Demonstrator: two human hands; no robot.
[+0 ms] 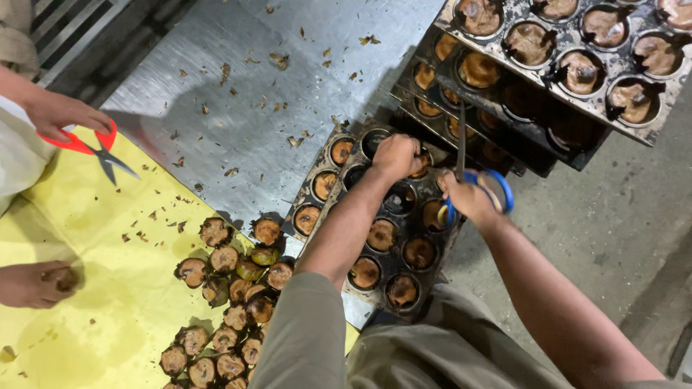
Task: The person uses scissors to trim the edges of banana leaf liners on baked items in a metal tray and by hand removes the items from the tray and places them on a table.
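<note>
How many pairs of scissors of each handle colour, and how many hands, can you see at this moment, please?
Blue-handled scissors: 1, held in the right hand
Red-handled scissors: 1, held by a co-worker's hand
Hands: 4, adding the left hand on the baking tray and the co-worker's other hand
Total: 6

Khaki short sleeve, bare forearms

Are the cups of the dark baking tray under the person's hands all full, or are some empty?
Some are empty: the baking tray holds brown cakes in most cups, but a few near the left hand look dark and hollow.
</note>
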